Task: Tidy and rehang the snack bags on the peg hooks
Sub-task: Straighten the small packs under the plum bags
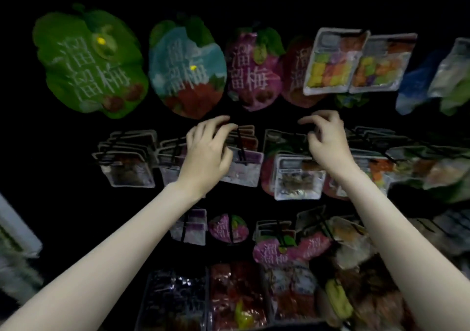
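Snack bags (243, 168) hang in packed rows on black peg hooks (240, 145) across a dark display wall, and the middle row is where both hands work. The left hand (207, 150) reaches into the stack of clear-fronted bags on the hook left of centre, its fingers curled over the top edges of the bags behind the front purple-topped one; whether it truly pinches a bag is hard to tell in the dim, blurred view. The right hand (328, 142) hovers over the neighbouring stack, fingers bent and spread apart, thumb and forefinger separated, holding nothing that can be made out; below its wrist hangs a clear bag with dark contents (296, 178).

Above, in the top row, hang large fruit-shaped bags: a green bag (89, 63), a blue bag (187, 68) and a purple bag (254, 68), then two clear packs of coloured sweets (333, 63). Below the hands, a lower row holds more purple and pink bags (287, 250), and at the bottom lie trays of dark and red packets (234, 297).
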`<state>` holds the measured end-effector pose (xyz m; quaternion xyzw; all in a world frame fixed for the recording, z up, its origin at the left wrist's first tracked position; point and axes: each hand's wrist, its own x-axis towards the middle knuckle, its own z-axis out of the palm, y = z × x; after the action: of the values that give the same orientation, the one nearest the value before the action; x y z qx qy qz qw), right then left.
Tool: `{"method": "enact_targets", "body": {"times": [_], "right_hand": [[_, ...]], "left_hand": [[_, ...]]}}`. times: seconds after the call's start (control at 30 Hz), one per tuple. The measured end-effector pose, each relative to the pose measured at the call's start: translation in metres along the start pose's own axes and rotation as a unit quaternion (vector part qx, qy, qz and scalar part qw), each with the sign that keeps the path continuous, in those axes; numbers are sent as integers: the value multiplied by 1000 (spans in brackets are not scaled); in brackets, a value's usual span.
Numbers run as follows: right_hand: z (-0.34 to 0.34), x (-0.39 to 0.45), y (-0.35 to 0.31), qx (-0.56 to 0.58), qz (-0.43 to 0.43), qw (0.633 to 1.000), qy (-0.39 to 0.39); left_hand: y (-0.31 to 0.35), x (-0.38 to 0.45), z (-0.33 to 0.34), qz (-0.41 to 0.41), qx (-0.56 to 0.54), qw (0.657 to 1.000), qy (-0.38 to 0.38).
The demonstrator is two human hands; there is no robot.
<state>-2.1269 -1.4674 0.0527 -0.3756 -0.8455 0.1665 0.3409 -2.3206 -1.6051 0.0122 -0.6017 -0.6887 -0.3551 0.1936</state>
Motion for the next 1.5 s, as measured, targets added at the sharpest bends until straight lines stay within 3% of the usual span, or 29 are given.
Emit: {"method": "enact_targets", "body": {"times": [0.13, 0.23, 0.37, 0.47, 0.57, 0.7, 0.8, 0.87, 0.97, 1.2, 1.27, 1.37, 1.5], "right_hand": [[-9, -27, 68, -38, 57, 997, 30], [-6, -42, 109, -30, 90, 995, -43], [11, -48, 129, 65, 91, 987, -117], [24, -38, 132, 168, 113, 975, -91], [34, -31, 137, 179, 99, 977, -59], [17, -33, 142, 201, -9, 966, -163], [-3, -44, 143, 98, -145, 951, -256], [-7, -53, 145, 60, -185, 942, -274], [-8, -59, 151, 76, -190, 944, -260], [-3, -67, 157, 187, -90, 938, -277], [-2, -70, 145, 259, -62, 918, -295], [2, -70, 120, 289, -98, 891, -336], [34, -64, 81, 226, -155, 882, -383]], "left_hand": [[30, -16, 43, 33, -16, 998, -59], [49, -16, 72, 32, 37, 995, -92], [67, -14, 94, 0, 164, 981, -102], [70, -16, 98, -4, 203, 974, -104], [71, -22, 97, -10, 208, 973, -97], [89, -43, 101, -72, 108, 990, -57], [105, -56, 108, -151, -5, 984, -98], [113, -58, 114, -176, -50, 973, -140], [120, -55, 117, -215, -132, 950, -185], [116, -61, 111, -308, -240, 913, -120], [109, -63, 107, -343, -235, 905, -86], [96, -67, 93, -392, -243, 887, -33], [74, -81, 64, -424, -222, 878, -9]]}}
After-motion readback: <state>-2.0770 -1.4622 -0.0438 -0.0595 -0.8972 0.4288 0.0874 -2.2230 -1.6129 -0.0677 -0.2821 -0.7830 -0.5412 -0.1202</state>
